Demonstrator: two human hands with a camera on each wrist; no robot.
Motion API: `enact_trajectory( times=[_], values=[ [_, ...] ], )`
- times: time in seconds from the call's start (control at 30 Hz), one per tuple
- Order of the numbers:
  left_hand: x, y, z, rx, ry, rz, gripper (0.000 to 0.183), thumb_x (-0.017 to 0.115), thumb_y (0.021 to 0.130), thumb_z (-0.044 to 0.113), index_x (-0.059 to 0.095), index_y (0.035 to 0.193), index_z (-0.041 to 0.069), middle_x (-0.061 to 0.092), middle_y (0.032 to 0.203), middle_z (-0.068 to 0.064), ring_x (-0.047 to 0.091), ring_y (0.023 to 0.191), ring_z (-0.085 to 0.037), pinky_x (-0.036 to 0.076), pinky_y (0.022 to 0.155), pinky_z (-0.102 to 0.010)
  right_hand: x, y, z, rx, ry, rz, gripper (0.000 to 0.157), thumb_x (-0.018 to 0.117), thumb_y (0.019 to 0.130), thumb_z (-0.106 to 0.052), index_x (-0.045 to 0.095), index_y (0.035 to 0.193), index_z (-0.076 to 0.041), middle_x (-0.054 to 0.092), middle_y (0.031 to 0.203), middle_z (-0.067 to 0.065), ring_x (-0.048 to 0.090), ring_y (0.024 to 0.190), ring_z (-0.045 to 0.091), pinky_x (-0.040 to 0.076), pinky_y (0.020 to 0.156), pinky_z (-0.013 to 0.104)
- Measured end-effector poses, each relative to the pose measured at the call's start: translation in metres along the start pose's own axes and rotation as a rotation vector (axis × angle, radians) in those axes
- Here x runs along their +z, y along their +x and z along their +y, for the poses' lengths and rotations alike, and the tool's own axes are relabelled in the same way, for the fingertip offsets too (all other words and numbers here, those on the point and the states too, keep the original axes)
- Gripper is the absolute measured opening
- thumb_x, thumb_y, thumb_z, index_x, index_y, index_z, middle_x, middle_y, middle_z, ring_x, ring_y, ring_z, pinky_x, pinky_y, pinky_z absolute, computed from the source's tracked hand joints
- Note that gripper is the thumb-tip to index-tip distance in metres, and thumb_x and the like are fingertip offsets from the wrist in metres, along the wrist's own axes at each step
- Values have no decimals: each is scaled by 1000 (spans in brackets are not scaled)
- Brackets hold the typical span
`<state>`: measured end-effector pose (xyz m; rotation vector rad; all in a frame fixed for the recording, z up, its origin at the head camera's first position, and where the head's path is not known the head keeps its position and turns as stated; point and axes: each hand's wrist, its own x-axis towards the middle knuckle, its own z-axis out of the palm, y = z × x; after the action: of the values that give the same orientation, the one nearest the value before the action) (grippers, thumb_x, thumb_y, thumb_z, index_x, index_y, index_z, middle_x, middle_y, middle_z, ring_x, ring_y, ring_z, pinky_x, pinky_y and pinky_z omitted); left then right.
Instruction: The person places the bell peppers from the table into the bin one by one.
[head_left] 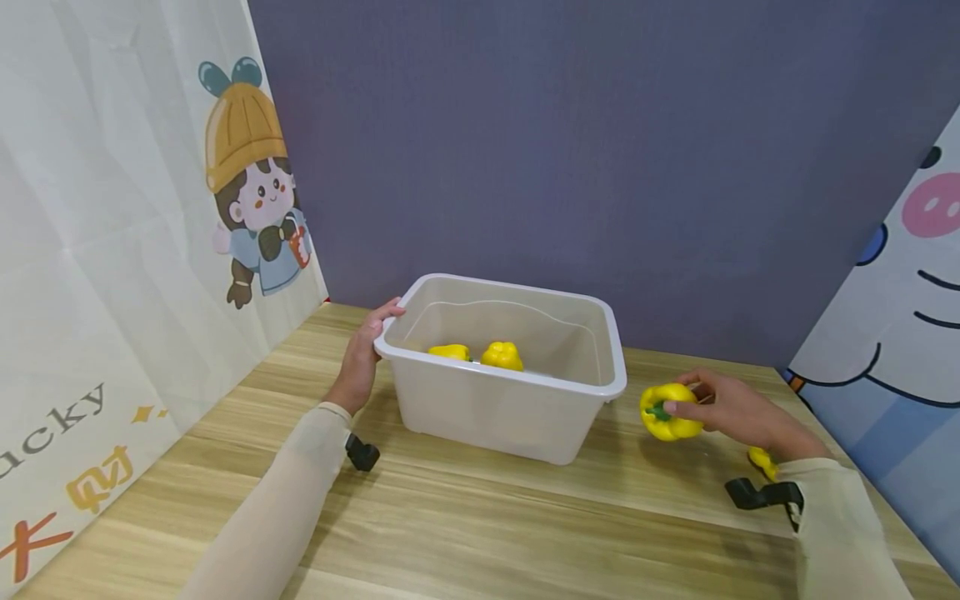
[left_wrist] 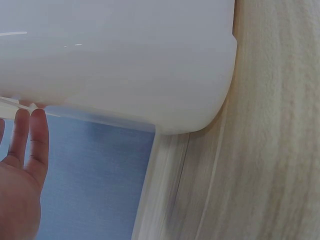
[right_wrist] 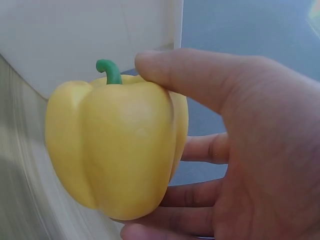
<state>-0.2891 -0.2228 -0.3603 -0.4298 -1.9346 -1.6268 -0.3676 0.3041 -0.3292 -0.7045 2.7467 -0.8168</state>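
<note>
My left hand [head_left: 362, 354] holds the left rim of a pale plastic bin [head_left: 480, 408], with a digit over the edge. In the left wrist view, the fingers [left_wrist: 39, 145] reach up under that rim. Inside the bin lie two yellow bell peppers, one rounded bell pepper [head_left: 502, 356] and another pepper [head_left: 449, 352] partly hidden by the front wall. Right of the bin, my right hand [head_left: 738, 410] grips a yellow bell pepper [right_wrist: 120, 145] with a green stem, thumb at its top and fingers behind and below.
Another yellow object [head_left: 762, 461] is partly hidden behind the right wrist on the wooden table [head_left: 480, 533]. A dark blue-grey wall panel [head_left: 562, 150] stands right behind the bin. Printed cartoon sheets hang at the left and right sides.
</note>
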Motion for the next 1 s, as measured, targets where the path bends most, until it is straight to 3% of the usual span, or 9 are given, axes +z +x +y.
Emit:
enact_trajectory(
  times=[0.53,1.0],
  values=[
    [-1,0,-1,3,4,-9,53,25,107,34,52,136,-1,37,158,-12,36,141,-24,43,92,-31,-1,-1,-2,-36,36,53,71,63,96,-47,42,138,6,57,124,26,62,101,28,56,74,41],
    [0,0,0,0,8,-7,53,24,107,34,52,136,-1,37,158,-10,37,141,-24,43,94,-31,0,2,-2,13,90,85,80,59,97,-52,35,143,8,52,130,29,59,104,30,56,76,39]
  ],
)
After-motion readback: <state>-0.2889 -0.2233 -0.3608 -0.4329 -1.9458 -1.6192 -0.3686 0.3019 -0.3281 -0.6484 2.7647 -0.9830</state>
